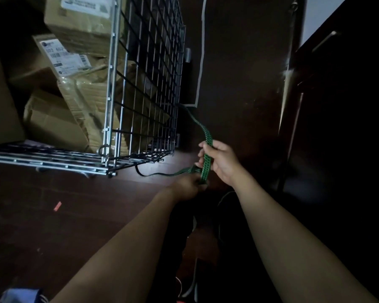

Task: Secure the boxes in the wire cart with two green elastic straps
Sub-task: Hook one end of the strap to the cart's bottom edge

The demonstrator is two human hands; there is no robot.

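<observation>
- Both of my hands meet at the middle right of the frame, on the green strap point(206, 139).
- My right hand point(224, 164) has its fingers curled round the flat, perforated part of the strap.
- My left hand point(187, 186), just below and to the left, is closed in a fist on the strap's lower end. The light is dim, but the strap seems to double over there.
- From my right hand the strap climbs up and left to a lower corner of the wire cart point(113, 84).
- A thinner, darker length runs left from my left hand toward the cart's near bottom edge.
- The cart fills the upper left, with cardboard boxes point(53, 121) piled inside, some bearing white labels.
- A small red scrap point(57, 206) lies on the dark floor point(85, 226) at lower left.
</observation>
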